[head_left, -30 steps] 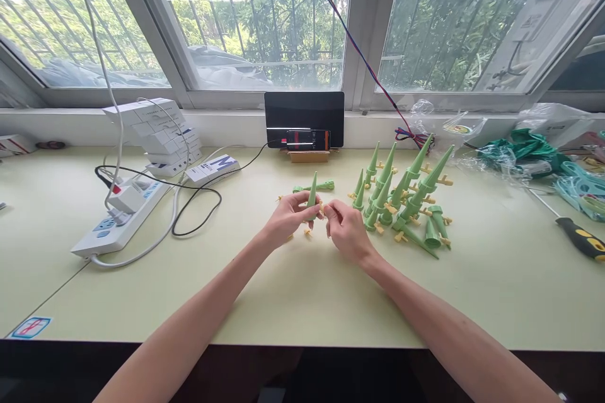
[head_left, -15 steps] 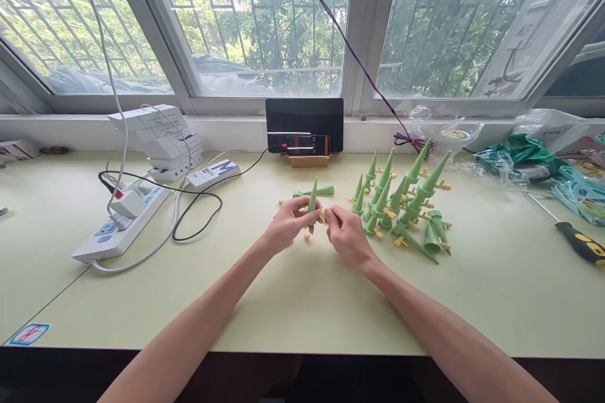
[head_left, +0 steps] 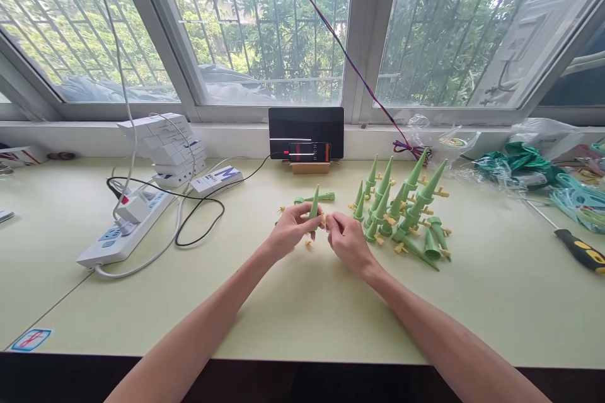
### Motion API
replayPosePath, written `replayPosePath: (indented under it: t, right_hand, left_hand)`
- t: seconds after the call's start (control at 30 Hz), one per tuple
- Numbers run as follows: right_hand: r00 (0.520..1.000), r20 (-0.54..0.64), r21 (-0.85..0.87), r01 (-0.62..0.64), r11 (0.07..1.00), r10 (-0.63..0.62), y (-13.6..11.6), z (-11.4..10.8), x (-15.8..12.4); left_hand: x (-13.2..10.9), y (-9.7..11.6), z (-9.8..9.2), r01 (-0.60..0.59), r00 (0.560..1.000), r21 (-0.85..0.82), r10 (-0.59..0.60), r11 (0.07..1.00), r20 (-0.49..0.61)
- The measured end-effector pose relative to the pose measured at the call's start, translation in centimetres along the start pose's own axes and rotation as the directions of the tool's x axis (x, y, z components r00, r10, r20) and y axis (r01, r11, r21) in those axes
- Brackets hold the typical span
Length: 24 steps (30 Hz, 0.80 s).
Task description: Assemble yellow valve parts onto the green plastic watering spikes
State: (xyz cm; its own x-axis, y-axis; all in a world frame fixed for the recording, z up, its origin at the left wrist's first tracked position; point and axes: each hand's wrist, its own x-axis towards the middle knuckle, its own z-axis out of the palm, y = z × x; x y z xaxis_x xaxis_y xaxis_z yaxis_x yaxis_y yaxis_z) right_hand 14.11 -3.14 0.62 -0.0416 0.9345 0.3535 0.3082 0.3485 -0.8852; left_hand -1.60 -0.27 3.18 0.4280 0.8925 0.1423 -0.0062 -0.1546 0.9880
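Note:
My left hand (head_left: 292, 228) is closed around a green plant watering spike (head_left: 314, 201), whose point stands upward. Beside it, my right hand (head_left: 347, 236) pinches a small yellow valve (head_left: 323, 220) at the spike's side; fingers cover much of the valve, and how far it is seated I cannot tell. Behind my left hand another green spike (head_left: 326, 196) lies on its side. A loose yellow valve (head_left: 309, 243) rests on the table just below the hands. To the right of my right hand is a group of green spikes with yellow valves (head_left: 385, 201), several upright, a few lying down.
A phone (head_left: 309, 152) leans before a dark tablet (head_left: 307, 119) at the back. On the left are a power strip (head_left: 127, 233), cables and stacked white boxes (head_left: 165, 145). Plastic bags (head_left: 520, 160) and a screwdriver (head_left: 580, 250) lie on the right of the table (head_left: 293, 315).
The whole view has shifted slightly, with the scene sitting a little lower. Both hands keep nearly the same grip at the spike and valve.

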Motion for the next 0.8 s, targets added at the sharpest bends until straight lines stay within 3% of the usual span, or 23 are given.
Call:
replayPosePath:
  t: [0.6,0.8]
  right_hand:
    - [0.999,-0.027,0.039,-0.035,0.999,0.036,0.05,0.29,-0.04]
    - [0.990,-0.142,0.035,0.001,0.999,0.004,-0.37,0.16,-0.26]
  left_hand:
    - [0.01,-0.05,0.24,-0.039,0.998,0.043,0.041,0.998,-0.050]
    - [0.18,-0.92,0.05,-0.101,0.974,0.239,0.145,0.966,-0.172]
